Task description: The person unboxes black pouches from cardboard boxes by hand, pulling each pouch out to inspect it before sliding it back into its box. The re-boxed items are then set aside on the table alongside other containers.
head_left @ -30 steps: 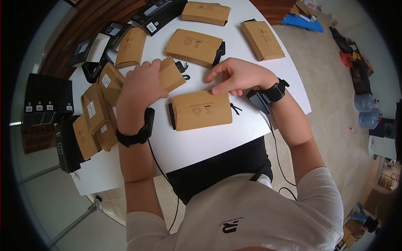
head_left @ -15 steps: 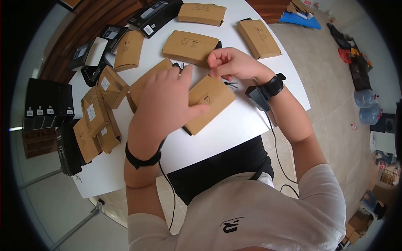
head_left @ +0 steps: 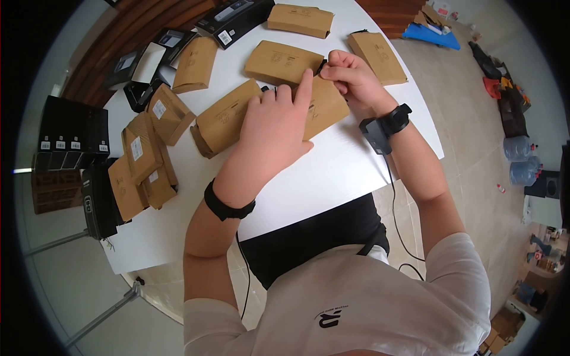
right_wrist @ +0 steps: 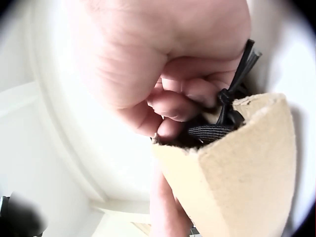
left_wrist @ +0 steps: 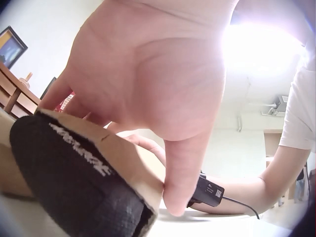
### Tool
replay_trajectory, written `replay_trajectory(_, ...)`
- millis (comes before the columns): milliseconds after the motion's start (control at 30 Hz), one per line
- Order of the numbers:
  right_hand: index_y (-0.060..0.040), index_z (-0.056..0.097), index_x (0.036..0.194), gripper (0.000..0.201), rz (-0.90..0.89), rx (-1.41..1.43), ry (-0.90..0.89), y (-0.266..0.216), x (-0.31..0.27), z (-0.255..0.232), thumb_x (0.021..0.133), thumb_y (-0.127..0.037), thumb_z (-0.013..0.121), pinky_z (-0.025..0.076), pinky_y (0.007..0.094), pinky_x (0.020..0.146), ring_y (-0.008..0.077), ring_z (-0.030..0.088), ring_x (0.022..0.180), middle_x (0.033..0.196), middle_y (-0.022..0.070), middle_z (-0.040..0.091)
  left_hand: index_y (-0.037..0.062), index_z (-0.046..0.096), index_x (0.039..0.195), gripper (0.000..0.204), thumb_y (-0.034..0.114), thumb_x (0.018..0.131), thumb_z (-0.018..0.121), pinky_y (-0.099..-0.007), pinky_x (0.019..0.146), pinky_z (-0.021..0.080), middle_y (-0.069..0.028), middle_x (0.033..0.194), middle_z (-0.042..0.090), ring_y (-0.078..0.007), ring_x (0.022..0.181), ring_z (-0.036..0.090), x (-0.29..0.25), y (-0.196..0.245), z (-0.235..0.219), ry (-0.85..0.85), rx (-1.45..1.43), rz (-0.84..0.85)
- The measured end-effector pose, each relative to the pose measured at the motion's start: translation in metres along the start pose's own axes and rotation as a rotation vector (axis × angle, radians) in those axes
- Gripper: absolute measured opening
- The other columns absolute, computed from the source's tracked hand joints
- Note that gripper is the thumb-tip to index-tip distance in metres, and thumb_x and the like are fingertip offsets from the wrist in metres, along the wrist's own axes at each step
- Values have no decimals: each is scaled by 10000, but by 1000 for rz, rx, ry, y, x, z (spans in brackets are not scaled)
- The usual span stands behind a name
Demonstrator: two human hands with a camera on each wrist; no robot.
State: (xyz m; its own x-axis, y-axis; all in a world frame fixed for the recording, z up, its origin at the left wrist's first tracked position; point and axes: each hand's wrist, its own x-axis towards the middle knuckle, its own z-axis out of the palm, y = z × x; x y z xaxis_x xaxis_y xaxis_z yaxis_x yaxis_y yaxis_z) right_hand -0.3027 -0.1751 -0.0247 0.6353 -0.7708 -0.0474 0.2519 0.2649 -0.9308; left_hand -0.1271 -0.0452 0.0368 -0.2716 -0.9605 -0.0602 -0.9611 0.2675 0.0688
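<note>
A brown cardboard box (head_left: 330,111), open at its ends, is tilted across the near table under both hands. My left hand (head_left: 273,121) spans it and grips it, with the thumb on the near side and the fingers over the far side. In the left wrist view, a black pouch (left_wrist: 74,177) with pale lettering fills one end of the box. My right hand (head_left: 354,77) pinches the rim at the other end, its curled fingertips at the mouth. There the right wrist view shows a knotted black cord (right_wrist: 239,74) and ribbed black fabric (right_wrist: 210,132) inside.
A similar box (head_left: 228,115) lies just left, another box (head_left: 284,62) behind, and one (head_left: 378,58) at the right edge. Several boxes pile up at the left (head_left: 142,151). Black retail boxes (head_left: 231,24) stand at the back left. Cables run from both wrists.
My left hand has moved right from the neighbouring box onto this one. The box has turned and shifted away from me to the right. My right hand has closed on its far end.
</note>
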Motion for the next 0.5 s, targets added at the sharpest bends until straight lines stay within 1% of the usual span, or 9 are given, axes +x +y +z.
replay_trajectory(33,-153,389,728,327,5,7,0,1,0,0,898,-32,642,275,215,488,40,373,505,665,-67,478,7,260,1515,1013,265,703,808,-408,941,463,-205,1123,573,-352,1071,584,1,-1,1,-8,0,-2)
replay_trajectory(100,-143,460,747,262,-25,43,-26,0,0,-3,898,-59,658,359,207,546,42,464,566,674,-56,526,35,275,1511,981,225,695,785,-408,912,489,-192,1100,571,-349,1073,588,4,-3,3,33,0,-15)
replay_trajectory(233,-147,505,771,207,-90,76,49,4,1,-4,921,-93,638,381,207,601,39,500,661,740,-62,552,45,327,1495,957,242,678,787,-417,890,522,-170,1137,575,-315,1048,607,0,-21,-7,88,-103,3)
replay_trajectory(300,-144,579,827,123,-180,-99,41,6,3,-13,938,-133,629,400,201,658,34,517,748,812,-72,579,93,361,1481,925,206,661,774,-423,931,525,-152,1178,572,-333,1092,593,-2,-36,-16,142,-149,-61)
replay_trajectory(333,-144,579,827,123,-181,-98,44,5,1,-9,938,-133,629,400,201,658,34,517,748,812,-72,579,93,361,1481,925,206,661,774,-423,931,525,-152,1178,572,-333,1092,593,-4,-42,-21,141,-149,-59)
replay_trajectory(367,-127,626,895,47,-181,-167,40,4,0,-3,938,-137,641,413,206,682,35,520,769,831,-75,587,109,371,1478,924,187,647,770,-418,922,525,-144,1182,575,-337,1091,589,-5,-47,-25,142,-155,-77)
replay_trajectory(400,-110,673,963,45,-179,-237,36,4,-2,1,938,-141,652,427,212,705,36,523,791,850,-79,595,125,382,1474,925,168,634,765,-413,913,526,-137,1185,577,-341,1089,585,-6,-50,-27,142,-162,-96)
replay_trajectory(433,-110,673,963,45,-179,-236,36,5,-2,4,938,-141,652,427,212,705,36,523,791,850,-79,595,125,382,1474,925,168,634,765,-413,913,526,-137,1185,577,-341,1089,585,-7,-54,-27,141,-161,-96)
replay_trajectory(500,-74,699,1075,156,-176,-315,-50,8,-1,6,941,-144,664,453,220,751,41,543,828,862,-67,616,133,399,1468,928,140,615,764,-405,910,519,-130,1158,583,-338,1075,583,-7,-58,-28,168,-210,-42)
